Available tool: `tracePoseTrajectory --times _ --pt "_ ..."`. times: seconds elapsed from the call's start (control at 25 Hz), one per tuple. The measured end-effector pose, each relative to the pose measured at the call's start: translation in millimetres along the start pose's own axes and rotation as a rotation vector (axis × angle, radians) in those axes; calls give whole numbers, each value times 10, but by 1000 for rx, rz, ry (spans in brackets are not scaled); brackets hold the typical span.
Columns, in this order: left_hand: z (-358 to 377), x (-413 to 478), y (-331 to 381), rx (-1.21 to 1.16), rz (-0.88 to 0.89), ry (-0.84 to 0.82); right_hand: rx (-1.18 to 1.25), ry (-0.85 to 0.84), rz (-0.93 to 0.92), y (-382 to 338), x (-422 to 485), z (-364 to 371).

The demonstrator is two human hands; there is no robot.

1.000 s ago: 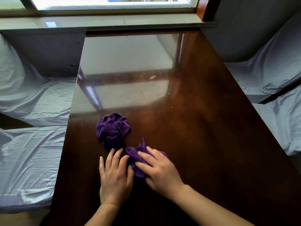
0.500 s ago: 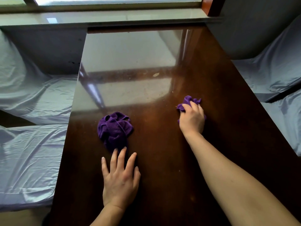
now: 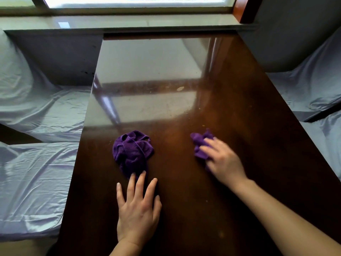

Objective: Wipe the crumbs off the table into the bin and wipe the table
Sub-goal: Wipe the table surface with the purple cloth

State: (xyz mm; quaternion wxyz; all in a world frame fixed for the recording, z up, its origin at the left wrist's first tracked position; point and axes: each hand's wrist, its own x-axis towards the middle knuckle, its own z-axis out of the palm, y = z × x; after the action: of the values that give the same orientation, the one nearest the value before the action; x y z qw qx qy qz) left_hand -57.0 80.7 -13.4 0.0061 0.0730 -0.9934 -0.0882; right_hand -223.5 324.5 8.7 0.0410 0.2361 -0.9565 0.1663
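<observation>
The dark brown glossy wooden table [image 3: 230, 111] carries two cloths. The right hand [image 3: 222, 159] presses down on a small crumpled purple cloth [image 3: 200, 143], fingers curled loosely over its near part; the hand is motion-blurred. The left hand [image 3: 137, 209] lies flat on the tabletop, fingers spread and holding nothing, its fingertips touching the near edge of a larger bunched purple cloth [image 3: 132, 152]. A pale crumb [image 3: 180, 88] lies farther up the table. Pale blue satin-covered seats [image 3: 35, 182] flank both sides.

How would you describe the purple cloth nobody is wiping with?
On the dark wooden table, look near the left hand. The bunched cloth lies just beyond its fingers; unlike the smaller cloth under the right hand, it is uncovered.
</observation>
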Motion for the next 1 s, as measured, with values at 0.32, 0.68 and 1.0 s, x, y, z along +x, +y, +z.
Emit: tracePoseTrajectory --times 0.32,0.68,1.0 --pt "24 34 -10 23 -4 -22 36 144 424 -269 1374 294" --pt "14 23 -58 -4 -16 -6 -4 -84 -56 -846 1479 476" --pt "-24 38 -3 30 -16 -35 13 -83 -88 -862 224 349"
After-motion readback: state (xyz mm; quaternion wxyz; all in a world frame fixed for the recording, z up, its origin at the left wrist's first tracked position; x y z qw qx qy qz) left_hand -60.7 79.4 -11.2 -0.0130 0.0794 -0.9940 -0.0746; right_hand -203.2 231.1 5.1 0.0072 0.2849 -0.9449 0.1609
